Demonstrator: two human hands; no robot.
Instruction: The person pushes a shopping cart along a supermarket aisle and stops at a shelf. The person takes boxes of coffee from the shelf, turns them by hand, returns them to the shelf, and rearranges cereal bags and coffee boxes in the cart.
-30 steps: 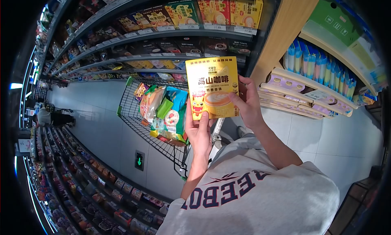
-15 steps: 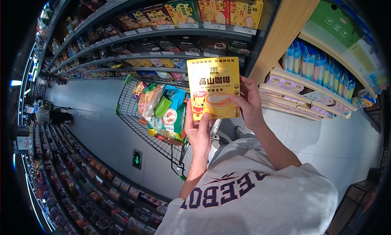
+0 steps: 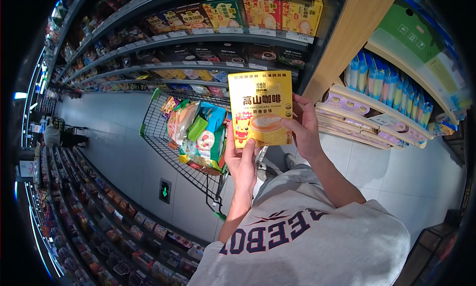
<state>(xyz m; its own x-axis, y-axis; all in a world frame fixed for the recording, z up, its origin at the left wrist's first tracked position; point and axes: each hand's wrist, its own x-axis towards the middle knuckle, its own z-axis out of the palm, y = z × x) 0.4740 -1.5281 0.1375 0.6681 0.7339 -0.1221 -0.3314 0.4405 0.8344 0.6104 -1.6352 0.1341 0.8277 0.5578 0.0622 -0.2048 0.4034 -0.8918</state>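
Note:
A yellow coffee box (image 3: 261,109) is held upright in front of me, its printed face with a latte cup turned toward me. My left hand (image 3: 241,159) grips its lower left corner, thumb on the front and fingers behind. On the right edge, my right hand (image 3: 304,128) is closed around the side, its thumb over the printed cup. The fingers behind the box are hidden. Just beyond the box stands a shopping cart (image 3: 163,137) with a green-trimmed wire basket. Several bagged goods (image 3: 201,132) lie inside it.
Ahead, a shelf (image 3: 233,33) carries coffee boxes, including a similar yellow box (image 3: 301,16). A wooden post (image 3: 342,53) separates it from a right-hand shelf with blue packs (image 3: 386,82). Stocked shelves (image 3: 114,216) line the left. A person (image 3: 52,136) stands far down the aisle.
Both hands keep the same grip on the coffee box. The view has shifted very slightly, and the box sits marginally lower; little else differs.

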